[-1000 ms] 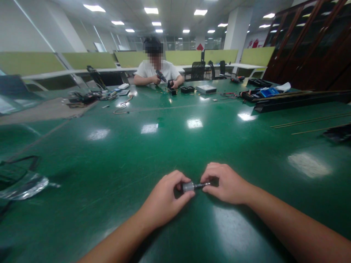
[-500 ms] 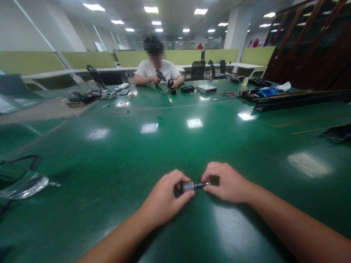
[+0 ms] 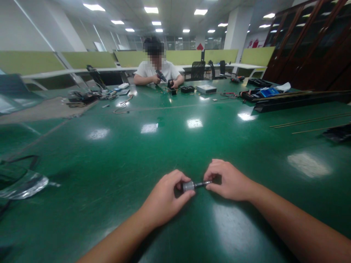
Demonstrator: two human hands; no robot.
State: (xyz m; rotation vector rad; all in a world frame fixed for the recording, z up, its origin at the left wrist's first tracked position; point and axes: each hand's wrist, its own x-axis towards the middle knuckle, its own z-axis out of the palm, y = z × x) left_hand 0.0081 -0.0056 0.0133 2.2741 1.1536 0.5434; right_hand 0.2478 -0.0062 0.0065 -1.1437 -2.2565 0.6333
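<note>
Gadget (image 3: 195, 185) is lying crosswise between left hand (image 3: 164, 199) and right hand (image 3: 229, 180), fat end toward the left one, skinny end toward the right. Looks-wise, it's showing a stubby grey barrel (image 3: 188, 186) with a dull sheen, then a black shaft (image 3: 201, 184) that's way thinner, and toward the tip it's picking up bright silvery glints. The left hand is pinching the barrel, thumb on the near side and index finger on the far side. The right hand is curling thumb and fingers around the skinny tip; they're sitting close on either side of it, but I can't tell if they're actually squeezing. Can't tell either whether it's touching the green table (image 3: 175, 146) or being held just above. Past the grip, across the table, a person (image 3: 171, 69) in a white shirt is holding a drill-like tool (image 3: 161, 75). Off to the left of the grip, a shiny crumpled bag (image 3: 30, 185) is catching the light, and over to the right some thin rods (image 3: 309, 121) are lying well apart from the hands.
</note>
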